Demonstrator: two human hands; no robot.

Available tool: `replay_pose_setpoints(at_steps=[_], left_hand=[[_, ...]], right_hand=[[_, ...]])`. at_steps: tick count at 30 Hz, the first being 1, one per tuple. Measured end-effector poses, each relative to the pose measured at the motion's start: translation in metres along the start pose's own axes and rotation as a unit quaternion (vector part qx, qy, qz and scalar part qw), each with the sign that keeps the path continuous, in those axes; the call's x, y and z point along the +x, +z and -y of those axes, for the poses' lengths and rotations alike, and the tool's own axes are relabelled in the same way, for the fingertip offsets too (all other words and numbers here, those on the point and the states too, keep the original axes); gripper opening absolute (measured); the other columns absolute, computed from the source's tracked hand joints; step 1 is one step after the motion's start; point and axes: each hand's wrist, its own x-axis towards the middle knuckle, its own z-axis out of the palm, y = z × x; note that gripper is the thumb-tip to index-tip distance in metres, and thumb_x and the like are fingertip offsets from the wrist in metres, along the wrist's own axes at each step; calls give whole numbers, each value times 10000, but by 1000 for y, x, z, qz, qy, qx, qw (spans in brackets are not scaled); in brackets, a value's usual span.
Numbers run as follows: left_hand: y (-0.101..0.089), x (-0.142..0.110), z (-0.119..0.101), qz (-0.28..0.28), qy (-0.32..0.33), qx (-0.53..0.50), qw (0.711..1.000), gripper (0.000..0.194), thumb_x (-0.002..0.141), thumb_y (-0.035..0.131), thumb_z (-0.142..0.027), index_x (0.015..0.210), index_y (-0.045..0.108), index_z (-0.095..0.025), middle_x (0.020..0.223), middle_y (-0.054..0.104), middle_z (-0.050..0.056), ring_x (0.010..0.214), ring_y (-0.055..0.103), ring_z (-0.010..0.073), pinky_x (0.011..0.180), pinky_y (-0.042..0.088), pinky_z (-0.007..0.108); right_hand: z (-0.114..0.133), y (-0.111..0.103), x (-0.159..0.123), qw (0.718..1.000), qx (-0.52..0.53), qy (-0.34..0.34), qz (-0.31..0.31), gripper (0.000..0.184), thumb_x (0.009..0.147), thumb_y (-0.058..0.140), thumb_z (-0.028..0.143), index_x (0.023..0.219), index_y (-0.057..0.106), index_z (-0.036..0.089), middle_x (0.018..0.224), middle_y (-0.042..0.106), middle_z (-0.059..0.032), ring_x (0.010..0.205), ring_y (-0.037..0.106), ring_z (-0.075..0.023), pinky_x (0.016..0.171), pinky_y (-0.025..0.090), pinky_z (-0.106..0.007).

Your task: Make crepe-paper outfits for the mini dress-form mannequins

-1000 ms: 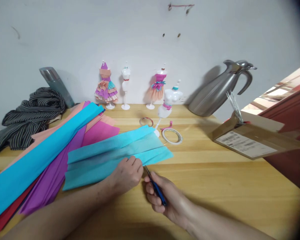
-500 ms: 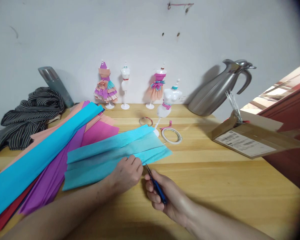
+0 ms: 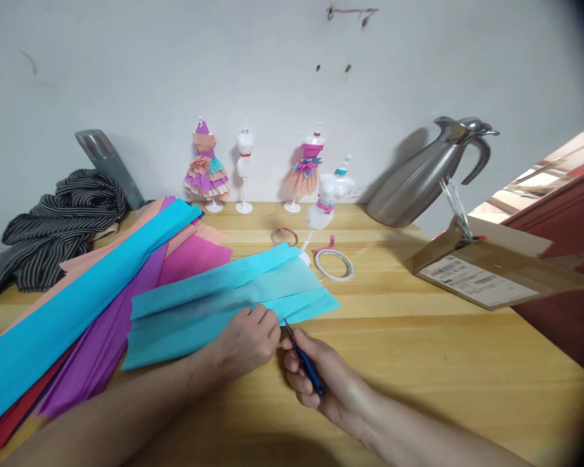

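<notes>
A turquoise sheet of crepe paper (image 3: 199, 311) lies creased across the middle of the table. My left hand (image 3: 250, 337) is closed at its near edge, the fingers bunched on the paper. Just to the right, my right hand (image 3: 321, 376) is wrapped round a pair of blue-handled scissors (image 3: 307, 366). The scissors' dark tips point up and left, touching or very close to the paper's edge beside my left fingers. Behind the paper's far right corner stand a small white mannequin (image 3: 335, 187) and a roll of tape (image 3: 335, 266).
Folded coloured crepe papers (image 3: 82, 305) and a striped cloth (image 3: 68, 224) lie at left, near a bottle (image 3: 109, 167). Dressed mannequins (image 3: 205, 170) stand along the wall. At right are a steel jug (image 3: 413, 175) and a cardboard box (image 3: 486, 266); a smaller tape roll (image 3: 285, 236) lies mid-table.
The turquoise paper's right corner has shifted slightly right and down. My left hand has moved a touch to the right; my right hand and the scissors are almost unmoved.
</notes>
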Motion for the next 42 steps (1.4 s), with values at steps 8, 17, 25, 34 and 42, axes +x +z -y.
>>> replay_pose_setpoints(at_steps=[8,17,25,34,42], left_hand=[[-2,1,0,-10,-1,-3,1000,136,892,460,-153,761,492,-174,711,503,44,687,486,201,523,297,333],[2,2,-6,-70,-24,24,997,118,899,441,-134,803,505,-155,670,499,27,642,492,184,515,279,329],[5,3,-8,-134,-7,28,991,90,902,477,-176,830,516,-139,652,495,14,616,484,173,515,260,326],[2,3,-7,-140,-3,24,990,114,903,492,-201,811,520,-139,643,492,9,608,484,166,506,262,330],[0,5,-8,-145,1,27,989,145,904,471,-171,763,499,-146,627,478,4,593,487,162,497,256,328]], right_hand=[[0,0,4,1000,9,2,22,320,801,644,453,804,461,191,558,432,76,373,280,-15,393,83,-162],[-1,0,6,999,42,8,22,272,876,561,427,810,472,178,556,431,68,363,264,-9,380,77,-148],[2,6,6,998,54,34,5,317,963,386,416,776,463,172,515,419,59,347,234,-26,359,85,-151],[4,6,3,997,56,49,0,345,979,345,411,762,466,171,505,416,60,336,186,-26,350,68,-143],[5,4,6,994,85,64,4,395,995,290,402,728,462,167,480,394,64,317,155,-22,326,61,-137]])
